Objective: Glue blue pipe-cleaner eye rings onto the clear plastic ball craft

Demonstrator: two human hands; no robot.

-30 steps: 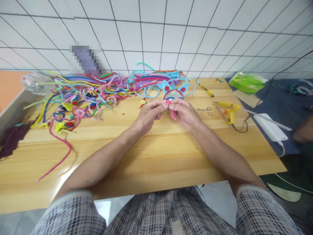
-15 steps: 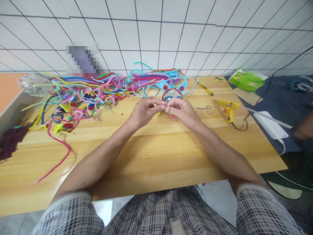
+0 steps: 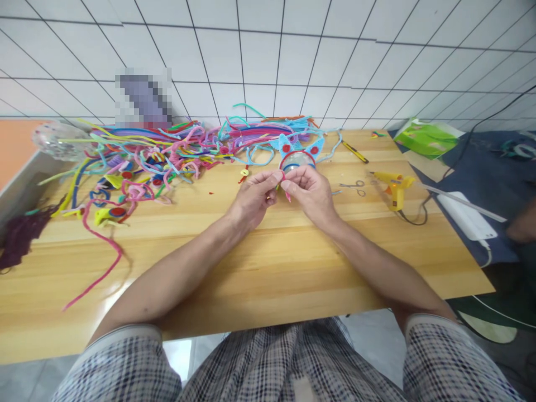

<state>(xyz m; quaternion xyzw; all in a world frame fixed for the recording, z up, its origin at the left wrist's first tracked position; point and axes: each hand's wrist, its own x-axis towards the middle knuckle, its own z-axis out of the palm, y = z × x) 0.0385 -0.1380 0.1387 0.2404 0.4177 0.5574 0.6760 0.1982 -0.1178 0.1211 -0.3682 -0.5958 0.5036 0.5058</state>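
Observation:
My left hand [image 3: 256, 196] and my right hand [image 3: 309, 190] meet above the middle of the table, fingertips almost touching. Both pinch a short pink pipe cleaner [image 3: 287, 196], which curves up between the fingers and has one end hanging below my right thumb. Some of it is hidden by the fingers. Just behind my right hand sits a headband with blue pointed ears and red dots [image 3: 317, 149], around or against a clear round object [image 3: 297, 161]. Past my left fingers lies a small yellow bead-like piece with a red strand [image 3: 245, 172].
Heaped pipe cleaners [image 3: 180, 148] cover the table's back left; one long pink strand [image 3: 119, 251] trails forward. Scissors [image 3: 355, 187], a yellow cutter [image 3: 355, 151] and a yellow glue gun [image 3: 394, 187] lie to the right. Beyond them are a white power strip [image 3: 467, 215] and a green packet [image 3: 427, 137].
My left hand has turned and dropped slightly, uncovering the yellow bead-like piece behind it. The pink pipe cleaner now arches upward between my fingertips. The view has shifted a little.

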